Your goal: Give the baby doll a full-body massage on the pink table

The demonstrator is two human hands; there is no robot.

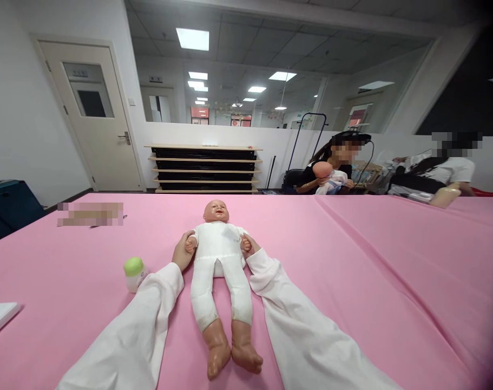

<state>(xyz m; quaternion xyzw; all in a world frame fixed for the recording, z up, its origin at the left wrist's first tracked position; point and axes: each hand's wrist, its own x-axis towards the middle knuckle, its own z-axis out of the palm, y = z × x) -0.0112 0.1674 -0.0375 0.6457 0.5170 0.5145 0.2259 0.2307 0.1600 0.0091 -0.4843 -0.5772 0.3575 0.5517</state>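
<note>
A baby doll point(216, 241) with a white cloth body lies on its back, head away from me and bare feet toward me. My left hand point(183, 253) is closed around the doll's arm on the left, its fingers partly hidden behind the small plastic hand. On the other side, my right hand point(251, 246) grips the doll's other arm, most of its fingers out of sight. White sleeves cover both of my forearms. Beside my left sleeve stands a small jar point(133, 274) with a green lid.
A pink sheet point(319, 271) covers the table, with creases on the right. A white flat object point(0, 319) lies at the left edge, and a blurred item point(91, 214) farther back. Beyond the table, a person point(339, 157) holds another doll; a second person point(441, 162) sits farther right.
</note>
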